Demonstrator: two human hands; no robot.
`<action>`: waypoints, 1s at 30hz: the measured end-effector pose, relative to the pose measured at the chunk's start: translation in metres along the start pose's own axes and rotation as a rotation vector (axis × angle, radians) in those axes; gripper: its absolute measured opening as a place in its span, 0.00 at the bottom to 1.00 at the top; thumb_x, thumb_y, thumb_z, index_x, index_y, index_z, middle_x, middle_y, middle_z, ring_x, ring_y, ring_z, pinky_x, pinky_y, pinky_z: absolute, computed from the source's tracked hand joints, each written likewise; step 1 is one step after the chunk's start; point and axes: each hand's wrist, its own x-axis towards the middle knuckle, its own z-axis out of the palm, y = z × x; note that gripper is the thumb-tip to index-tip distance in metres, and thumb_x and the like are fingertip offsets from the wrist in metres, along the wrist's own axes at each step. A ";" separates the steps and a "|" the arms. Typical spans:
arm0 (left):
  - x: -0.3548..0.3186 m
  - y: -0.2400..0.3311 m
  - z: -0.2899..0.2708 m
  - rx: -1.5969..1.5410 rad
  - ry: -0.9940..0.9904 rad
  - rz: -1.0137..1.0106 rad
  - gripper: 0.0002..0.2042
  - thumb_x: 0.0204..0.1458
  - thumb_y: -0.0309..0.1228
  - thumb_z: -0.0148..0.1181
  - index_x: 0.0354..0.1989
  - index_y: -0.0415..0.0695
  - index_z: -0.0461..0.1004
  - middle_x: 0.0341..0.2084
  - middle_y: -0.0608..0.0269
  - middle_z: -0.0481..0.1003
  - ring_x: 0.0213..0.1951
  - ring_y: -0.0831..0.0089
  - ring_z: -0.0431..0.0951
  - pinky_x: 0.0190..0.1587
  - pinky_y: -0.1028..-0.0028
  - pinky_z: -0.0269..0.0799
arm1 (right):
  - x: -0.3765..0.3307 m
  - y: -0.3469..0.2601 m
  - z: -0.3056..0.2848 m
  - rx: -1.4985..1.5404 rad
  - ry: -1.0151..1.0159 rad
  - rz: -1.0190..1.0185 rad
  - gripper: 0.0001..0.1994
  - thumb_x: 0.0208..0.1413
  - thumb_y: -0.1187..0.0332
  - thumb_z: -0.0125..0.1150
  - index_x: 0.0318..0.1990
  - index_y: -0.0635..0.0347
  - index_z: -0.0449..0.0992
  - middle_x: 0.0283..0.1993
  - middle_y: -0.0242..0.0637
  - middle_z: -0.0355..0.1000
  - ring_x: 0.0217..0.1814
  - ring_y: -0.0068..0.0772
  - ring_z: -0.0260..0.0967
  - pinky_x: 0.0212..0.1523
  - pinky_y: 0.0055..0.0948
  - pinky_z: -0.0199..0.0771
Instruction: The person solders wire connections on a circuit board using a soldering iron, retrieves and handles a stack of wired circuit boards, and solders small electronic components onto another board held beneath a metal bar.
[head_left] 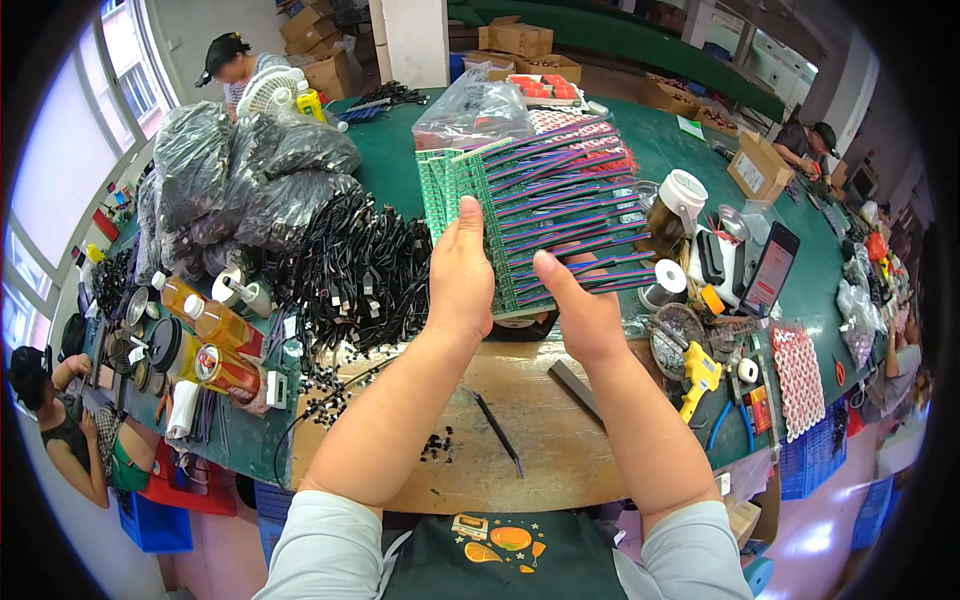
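Between my two hands a stack of green circuit boards (487, 190) is held up over the bench, with rows of thin, striped wires (570, 215) running off to the right. My left hand (462, 268) grips the boards at their lower left, thumb on the front face. My right hand (583, 310) closes around the lower wires and the board edge, thumb in front; its other fingers are mostly hidden behind. Below the hands lies a wooden board (540, 440) bearing a black pen-like tool (498, 432) and a flat grey bar (575, 390).
Black cables (350, 265) and dark plastic bags (230, 180) heap up on the left, near several drink bottles (222, 325). To the right are a yellow glue gun (699, 378), a lidded jar (675, 205), a phone (770, 270) and a solder spool (668, 283). Other people sit around the bench.
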 end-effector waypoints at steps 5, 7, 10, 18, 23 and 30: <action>-0.002 0.001 0.002 -0.047 0.005 0.018 0.25 0.65 0.49 0.42 0.52 0.36 0.70 0.44 0.56 0.76 0.43 0.69 0.78 0.48 0.69 0.73 | -0.004 0.000 -0.007 0.022 -0.155 0.118 0.17 0.57 0.70 0.60 0.53 0.62 0.70 0.45 0.33 0.73 0.43 0.24 0.70 0.39 0.27 0.74; -0.001 0.003 0.003 -0.085 0.025 -0.018 0.25 0.65 0.50 0.42 0.51 0.36 0.69 0.43 0.56 0.76 0.42 0.69 0.78 0.47 0.69 0.74 | -0.004 0.002 -0.017 0.028 -0.254 0.170 0.19 0.50 0.76 0.57 0.52 0.66 0.69 0.43 0.37 0.73 0.40 0.30 0.72 0.36 0.30 0.78; 0.001 0.002 0.002 -0.099 0.064 0.015 0.24 0.66 0.49 0.41 0.45 0.36 0.72 0.38 0.58 0.77 0.38 0.73 0.78 0.43 0.72 0.74 | -0.004 0.004 -0.020 0.014 -0.280 0.186 0.19 0.49 0.78 0.56 0.51 0.66 0.69 0.43 0.39 0.74 0.42 0.32 0.74 0.38 0.31 0.79; 0.001 -0.001 0.002 -0.084 0.070 0.085 0.23 0.66 0.47 0.41 0.44 0.35 0.72 0.37 0.59 0.77 0.37 0.76 0.76 0.43 0.74 0.72 | -0.005 0.000 -0.017 0.018 -0.265 0.236 0.11 0.55 0.76 0.53 0.46 0.66 0.74 0.41 0.38 0.76 0.40 0.30 0.75 0.43 0.30 0.78; 0.006 -0.002 -0.002 -0.007 0.047 0.117 0.23 0.66 0.46 0.42 0.42 0.36 0.73 0.36 0.60 0.77 0.36 0.78 0.75 0.42 0.75 0.71 | -0.004 0.000 -0.016 -0.052 -0.216 0.237 0.10 0.56 0.76 0.54 0.44 0.68 0.73 0.36 0.40 0.77 0.33 0.31 0.77 0.35 0.29 0.81; -0.001 0.002 0.003 -0.025 0.041 0.102 0.23 0.66 0.46 0.42 0.42 0.36 0.73 0.35 0.61 0.77 0.35 0.78 0.75 0.40 0.75 0.71 | -0.003 -0.001 -0.013 -0.073 -0.130 0.234 0.09 0.58 0.72 0.58 0.44 0.68 0.72 0.34 0.39 0.76 0.30 0.30 0.76 0.30 0.28 0.80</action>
